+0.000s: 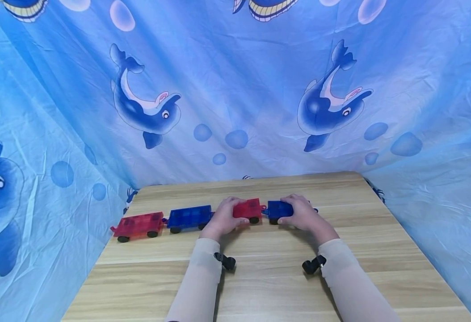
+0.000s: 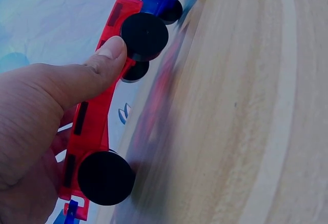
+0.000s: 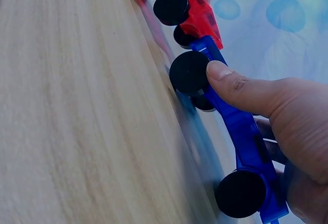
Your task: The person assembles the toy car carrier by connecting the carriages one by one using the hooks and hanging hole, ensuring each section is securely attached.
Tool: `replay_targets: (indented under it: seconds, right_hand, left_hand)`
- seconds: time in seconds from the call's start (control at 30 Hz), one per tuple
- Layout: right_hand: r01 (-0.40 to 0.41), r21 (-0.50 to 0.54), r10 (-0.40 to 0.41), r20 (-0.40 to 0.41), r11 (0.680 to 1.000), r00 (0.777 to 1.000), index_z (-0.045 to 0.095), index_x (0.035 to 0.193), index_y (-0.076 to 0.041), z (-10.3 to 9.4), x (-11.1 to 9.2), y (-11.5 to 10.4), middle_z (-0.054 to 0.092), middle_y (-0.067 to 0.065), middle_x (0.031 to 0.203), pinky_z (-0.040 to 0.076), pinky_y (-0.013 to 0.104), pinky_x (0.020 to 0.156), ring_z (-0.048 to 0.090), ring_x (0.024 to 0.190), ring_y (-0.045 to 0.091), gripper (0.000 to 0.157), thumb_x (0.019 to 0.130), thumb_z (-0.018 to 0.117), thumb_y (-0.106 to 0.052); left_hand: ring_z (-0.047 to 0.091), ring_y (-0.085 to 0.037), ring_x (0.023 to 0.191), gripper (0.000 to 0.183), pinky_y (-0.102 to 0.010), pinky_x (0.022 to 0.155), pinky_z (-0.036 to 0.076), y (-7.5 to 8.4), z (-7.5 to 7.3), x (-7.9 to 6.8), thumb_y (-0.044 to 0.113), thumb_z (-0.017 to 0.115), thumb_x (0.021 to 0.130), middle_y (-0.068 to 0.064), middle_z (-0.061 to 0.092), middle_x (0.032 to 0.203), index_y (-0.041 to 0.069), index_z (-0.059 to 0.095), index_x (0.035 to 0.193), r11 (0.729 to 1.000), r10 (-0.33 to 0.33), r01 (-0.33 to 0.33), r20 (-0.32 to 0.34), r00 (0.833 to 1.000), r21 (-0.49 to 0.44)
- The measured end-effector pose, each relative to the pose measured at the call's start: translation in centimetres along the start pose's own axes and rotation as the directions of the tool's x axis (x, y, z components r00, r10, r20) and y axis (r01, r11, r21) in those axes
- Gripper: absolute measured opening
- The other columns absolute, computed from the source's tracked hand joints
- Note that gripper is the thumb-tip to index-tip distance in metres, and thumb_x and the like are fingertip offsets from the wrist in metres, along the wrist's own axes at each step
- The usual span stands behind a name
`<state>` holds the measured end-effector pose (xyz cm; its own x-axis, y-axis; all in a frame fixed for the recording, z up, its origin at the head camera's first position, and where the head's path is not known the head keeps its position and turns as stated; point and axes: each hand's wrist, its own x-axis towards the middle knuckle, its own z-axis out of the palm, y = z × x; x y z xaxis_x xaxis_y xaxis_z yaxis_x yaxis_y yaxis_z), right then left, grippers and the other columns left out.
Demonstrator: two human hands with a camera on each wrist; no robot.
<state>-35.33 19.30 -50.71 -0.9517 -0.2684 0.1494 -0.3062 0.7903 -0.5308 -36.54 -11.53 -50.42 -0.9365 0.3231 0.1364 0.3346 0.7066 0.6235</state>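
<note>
My left hand (image 1: 222, 219) holds a see-through red toy train wagon (image 1: 248, 207) with black wheels, its thumb along the side near one wheel in the left wrist view. In the right hand (image 1: 303, 215) is a matching blue wagon (image 1: 279, 208); the thumb presses its side beside a wheel (image 3: 189, 74). The two wagons meet end to end, the red one's loop right at the blue one's front. Behind the left hand, another blue wagon (image 1: 189, 218) stands in line, joined to a second red wagon (image 1: 140, 225) at the far left.
The wagons form a row across the back half of a wood-grain table (image 1: 267, 277). A blue curtain (image 1: 235, 89) with dolphins and bubbles hangs behind the table and along both sides. A small black camera (image 1: 228, 263) is strapped on each sleeve.
</note>
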Motion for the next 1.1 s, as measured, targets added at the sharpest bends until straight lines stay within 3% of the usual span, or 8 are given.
replay_targets:
  seconds: [1.1]
  right_hand:
    - [-0.012, 0.006, 0.012, 0.003, 1.000, 1.000, 0.056, 0.152, -0.012, -0.02, -0.08, 0.08, 0.053, 0.014, 0.151, 0.034, 0.070, 0.113, 0.041, 0.142, 0.043, 0.084, 0.081, 0.092, -0.041]
  left_hand:
    - [0.048, -0.027, 0.136, 0.067, -0.051, 0.109, 0.049, 0.02, -0.17, -0.14, 0.031, 0.091, 0.084, 0.000, 0.053, 0.148, 0.027, 0.064, 0.145, 0.999, -0.003, 0.003, 0.005, 1.000, 0.051]
